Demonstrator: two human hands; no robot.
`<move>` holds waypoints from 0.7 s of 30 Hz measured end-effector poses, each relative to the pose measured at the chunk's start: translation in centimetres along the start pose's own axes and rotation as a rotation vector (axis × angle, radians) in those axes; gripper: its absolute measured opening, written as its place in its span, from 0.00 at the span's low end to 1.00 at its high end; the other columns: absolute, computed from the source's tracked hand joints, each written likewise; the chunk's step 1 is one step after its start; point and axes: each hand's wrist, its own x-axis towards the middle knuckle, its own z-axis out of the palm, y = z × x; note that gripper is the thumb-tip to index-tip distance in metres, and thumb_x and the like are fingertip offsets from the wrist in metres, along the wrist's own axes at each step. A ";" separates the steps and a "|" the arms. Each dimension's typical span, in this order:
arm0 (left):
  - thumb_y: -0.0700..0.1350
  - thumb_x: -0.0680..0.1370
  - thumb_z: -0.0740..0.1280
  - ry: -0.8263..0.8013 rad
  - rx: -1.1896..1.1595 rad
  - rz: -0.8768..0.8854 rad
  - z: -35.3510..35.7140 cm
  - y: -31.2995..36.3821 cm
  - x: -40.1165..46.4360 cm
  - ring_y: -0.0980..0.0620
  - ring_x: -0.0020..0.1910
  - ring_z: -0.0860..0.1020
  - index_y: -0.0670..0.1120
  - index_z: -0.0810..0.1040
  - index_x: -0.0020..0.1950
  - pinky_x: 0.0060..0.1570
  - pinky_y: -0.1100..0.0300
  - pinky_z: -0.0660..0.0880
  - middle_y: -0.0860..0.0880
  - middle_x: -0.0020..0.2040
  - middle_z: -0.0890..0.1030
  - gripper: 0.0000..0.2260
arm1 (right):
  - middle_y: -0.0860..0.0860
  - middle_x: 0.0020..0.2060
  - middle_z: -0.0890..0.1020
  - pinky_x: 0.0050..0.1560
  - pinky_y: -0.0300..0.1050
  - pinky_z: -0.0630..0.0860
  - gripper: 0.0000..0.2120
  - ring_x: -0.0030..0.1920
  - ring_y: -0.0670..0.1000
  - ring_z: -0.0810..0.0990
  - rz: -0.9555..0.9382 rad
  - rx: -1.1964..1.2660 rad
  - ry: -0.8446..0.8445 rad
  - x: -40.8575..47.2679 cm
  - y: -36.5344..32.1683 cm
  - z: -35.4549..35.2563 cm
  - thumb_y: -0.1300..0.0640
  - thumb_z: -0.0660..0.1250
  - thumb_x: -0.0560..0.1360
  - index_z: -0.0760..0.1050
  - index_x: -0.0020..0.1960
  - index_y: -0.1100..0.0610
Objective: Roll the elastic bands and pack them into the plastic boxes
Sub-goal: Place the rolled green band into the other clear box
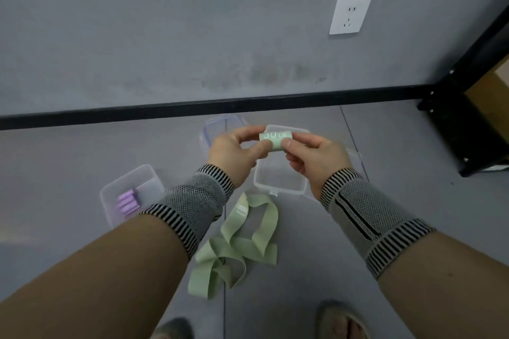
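Note:
I hold a rolled light-green elastic band point(273, 141) with white lettering between both hands, above a clear plastic box point(278, 183) on the floor. My left hand point(237, 153) pinches its left end with thumb and fingers. My right hand point(316, 157) pinches the right end. Loose green bands point(237, 245) lie in a tangled heap on the floor below my wrists. A second clear box point(110, 195) at the left holds several rolled purple bands point(126, 203).
A clear lid point(209, 125) lies behind the boxes near the black skirting board. A black shelf frame point(454, 129) stands at the right by the wall. My feet point(341, 322) show at the bottom edge. The floor is grey.

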 end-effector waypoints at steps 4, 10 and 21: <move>0.46 0.77 0.67 -0.013 0.087 -0.024 1.8 -5.3 6.8 0.56 0.48 0.81 0.49 0.77 0.62 0.54 0.57 0.77 0.53 0.53 0.81 0.14 | 0.54 0.38 0.82 0.48 0.43 0.80 0.05 0.39 0.49 0.79 0.090 0.098 0.110 6.7 4.0 -0.3 0.63 0.70 0.73 0.79 0.45 0.53; 0.47 0.77 0.66 0.004 0.327 -0.090 3.3 -11.8 12.2 0.56 0.48 0.78 0.53 0.73 0.66 0.57 0.53 0.76 0.54 0.57 0.78 0.17 | 0.55 0.37 0.80 0.42 0.42 0.79 0.05 0.37 0.49 0.78 0.190 0.227 0.254 12.1 8.3 -0.4 0.64 0.70 0.73 0.78 0.43 0.55; 0.45 0.80 0.60 -0.192 0.713 -0.165 6.4 -18.6 18.3 0.47 0.52 0.77 0.56 0.57 0.75 0.52 0.56 0.75 0.49 0.56 0.78 0.25 | 0.56 0.42 0.83 0.41 0.41 0.77 0.08 0.39 0.49 0.82 0.182 0.070 0.288 19.5 13.8 -0.6 0.59 0.72 0.72 0.78 0.49 0.52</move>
